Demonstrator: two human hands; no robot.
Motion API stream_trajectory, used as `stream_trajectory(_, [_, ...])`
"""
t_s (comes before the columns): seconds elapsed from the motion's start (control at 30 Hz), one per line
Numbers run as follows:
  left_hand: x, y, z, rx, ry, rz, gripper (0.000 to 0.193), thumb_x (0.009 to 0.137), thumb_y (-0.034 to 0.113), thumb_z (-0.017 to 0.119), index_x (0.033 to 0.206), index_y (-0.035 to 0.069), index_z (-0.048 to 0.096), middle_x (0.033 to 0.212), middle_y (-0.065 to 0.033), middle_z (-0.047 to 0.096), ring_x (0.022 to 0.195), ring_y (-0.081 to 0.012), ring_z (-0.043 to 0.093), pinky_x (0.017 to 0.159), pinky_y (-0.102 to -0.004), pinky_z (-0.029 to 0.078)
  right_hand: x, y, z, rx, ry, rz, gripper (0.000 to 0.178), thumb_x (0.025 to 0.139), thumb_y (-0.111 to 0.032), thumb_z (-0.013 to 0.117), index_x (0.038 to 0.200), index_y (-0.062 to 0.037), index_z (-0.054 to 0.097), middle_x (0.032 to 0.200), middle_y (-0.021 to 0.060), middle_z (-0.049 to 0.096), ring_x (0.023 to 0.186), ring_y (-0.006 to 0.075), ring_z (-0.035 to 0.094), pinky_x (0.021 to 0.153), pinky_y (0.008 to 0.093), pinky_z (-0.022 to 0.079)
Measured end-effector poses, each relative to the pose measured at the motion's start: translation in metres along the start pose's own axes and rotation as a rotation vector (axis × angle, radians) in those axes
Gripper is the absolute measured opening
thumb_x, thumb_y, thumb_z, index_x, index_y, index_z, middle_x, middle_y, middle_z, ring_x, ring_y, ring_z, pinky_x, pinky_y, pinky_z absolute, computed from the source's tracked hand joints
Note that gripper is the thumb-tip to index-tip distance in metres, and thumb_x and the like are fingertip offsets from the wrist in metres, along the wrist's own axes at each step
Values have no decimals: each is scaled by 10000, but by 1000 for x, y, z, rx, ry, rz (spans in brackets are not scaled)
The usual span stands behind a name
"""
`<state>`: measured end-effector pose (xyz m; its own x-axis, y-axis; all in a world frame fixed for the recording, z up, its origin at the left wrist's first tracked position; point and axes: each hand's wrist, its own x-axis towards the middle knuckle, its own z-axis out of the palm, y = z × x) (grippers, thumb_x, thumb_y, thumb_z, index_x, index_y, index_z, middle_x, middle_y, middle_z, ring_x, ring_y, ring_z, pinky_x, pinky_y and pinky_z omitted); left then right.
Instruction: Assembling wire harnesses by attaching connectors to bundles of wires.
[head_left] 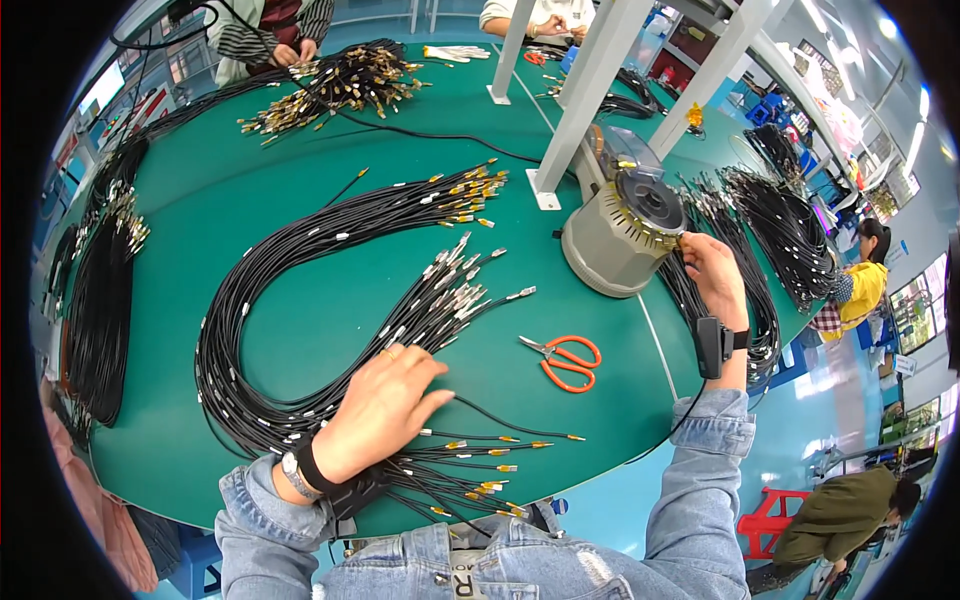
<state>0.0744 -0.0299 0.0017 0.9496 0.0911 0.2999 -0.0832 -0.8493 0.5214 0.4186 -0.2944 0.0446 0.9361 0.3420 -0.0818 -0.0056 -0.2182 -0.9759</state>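
My left hand (388, 405) lies over a bundle of black cables (235, 300) bent in a U. Its fingers are loosely stretched and the thumb stands apart, with nothing seen gripped. My right hand (715, 275) is at the right rim of a grey round tape dispenser (608, 245), where small yellow strips stick out all round. Thumb and forefinger are pinched together at that rim; what is between them is too small to make out. Orange-handled snips (568, 362) lie on the green table (500, 375) between my hands. Loose cable ends (500, 468) with yellow tags fan out below my left hand.
White metal posts (545, 185) rise behind the dispenser. More cable bundles lie at the left (100, 310) and right (780, 230). A large cable heap (345, 85) sits at the far edge, by a co-worker's hands (295, 52). A red stool (772, 520) stands at right.
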Motion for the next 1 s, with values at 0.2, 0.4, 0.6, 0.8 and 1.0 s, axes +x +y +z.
stream_trajectory(0.2, [6,-22,-9,126,60,-49,184,749,132,663,886,33,590,838,-94,575,799,-291,551,707,-383,453,13,4,-9,235,-65,-2,107,827,-220,626,804,-118,607,728,-63,548,707,48,483,702,249,343])
stream_trajectory(0.4, [6,-29,9,218,54,-58,147,730,113,668,821,38,581,775,-94,551,766,-288,550,678,-387,452,-35,-27,42,441,-122,-179,99,836,-183,604,822,-88,579,783,-23,550,747,73,485,709,260,352])
stream_trajectory(0.6, [5,-37,21,251,86,-127,151,706,86,679,774,37,553,729,-102,531,697,-288,541,628,-380,460,-86,-16,107,455,-368,-231,107,853,-148,572,807,-54,551,799,28,543,772,126,487,732,275,364])
stream_trajectory(0.8, [12,-33,12,136,232,-63,158,747,78,666,827,23,541,738,-80,547,623,-218,550,561,-320,462,-111,4,136,576,-517,-115,153,852,-156,579,768,-50,508,776,40,484,773,154,448,748,299,367])
stream_trajectory(1.0, [36,-12,3,-657,19,-377,228,832,117,628,1009,19,523,764,-33,549,605,-70,517,513,-227,413,-117,9,138,735,-521,-98,182,858,-166,576,750,-51,485,766,40,445,766,162,429,767,316,367])
